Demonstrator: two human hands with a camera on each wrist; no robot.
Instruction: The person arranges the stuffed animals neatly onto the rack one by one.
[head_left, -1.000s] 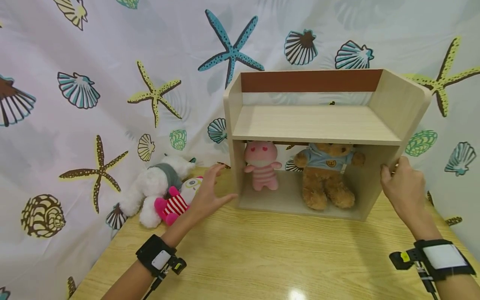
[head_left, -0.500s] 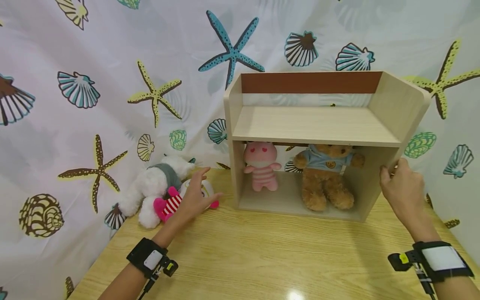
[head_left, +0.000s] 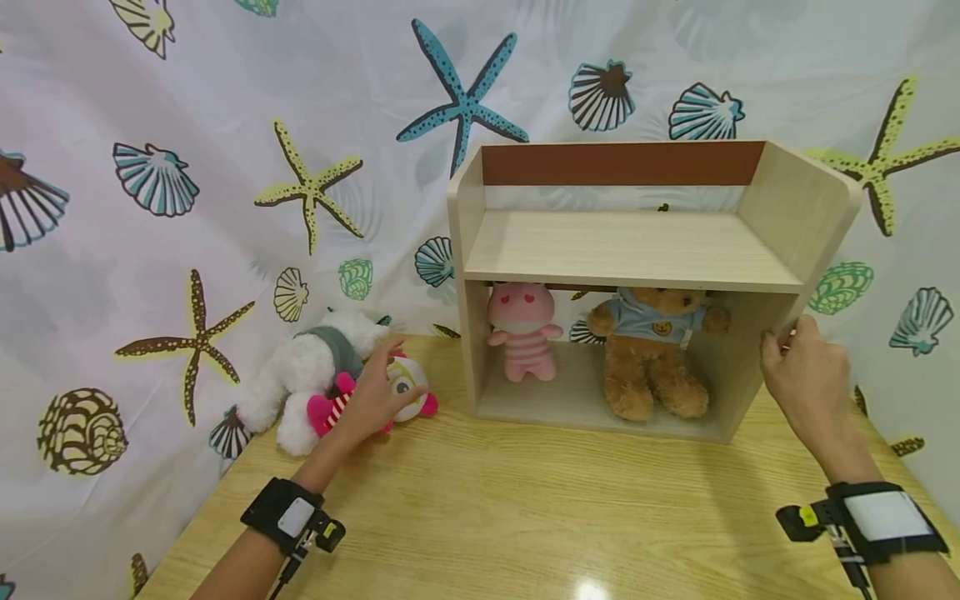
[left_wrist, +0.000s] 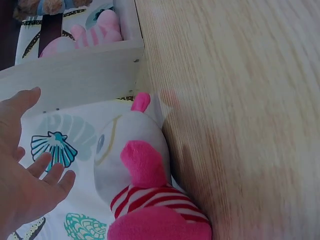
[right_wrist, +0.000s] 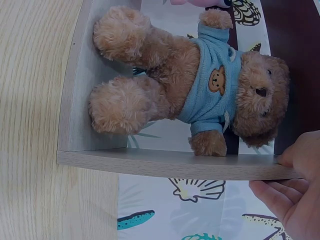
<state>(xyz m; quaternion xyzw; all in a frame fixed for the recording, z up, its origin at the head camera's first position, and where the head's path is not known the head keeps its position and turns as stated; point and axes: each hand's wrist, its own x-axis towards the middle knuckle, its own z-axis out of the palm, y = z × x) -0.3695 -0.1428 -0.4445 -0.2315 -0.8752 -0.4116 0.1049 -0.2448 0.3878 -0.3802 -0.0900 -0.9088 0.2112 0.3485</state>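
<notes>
My left hand (head_left: 367,400) hovers over a pink and white plush doll (head_left: 412,390) with a red-striped shirt, fingers spread and relaxed. In the left wrist view, a gap shows between the hand (left_wrist: 30,175) and the doll (left_wrist: 132,160), which lies on its side. My right hand (head_left: 810,383) grips the right side panel of a pale wooden shelf (head_left: 630,246). In the right wrist view, the thumb is inside the panel (right_wrist: 175,164) and the fingers are outside. A brown teddy bear (head_left: 648,367) in a blue hoodie and a pink striped plush (head_left: 525,346) sit in the lower compartment.
Left of the doll lies a fluffy white plush (head_left: 303,379) with a grey-green band, against the shell-patterned curtain (head_left: 202,242). The shelf stands at the back of the wooden table (head_left: 540,508), close to the curtain.
My left hand has moved left from beside the shelf to over the striped doll, uncovering more of the doll's head. The right hand stays on the shelf panel.
</notes>
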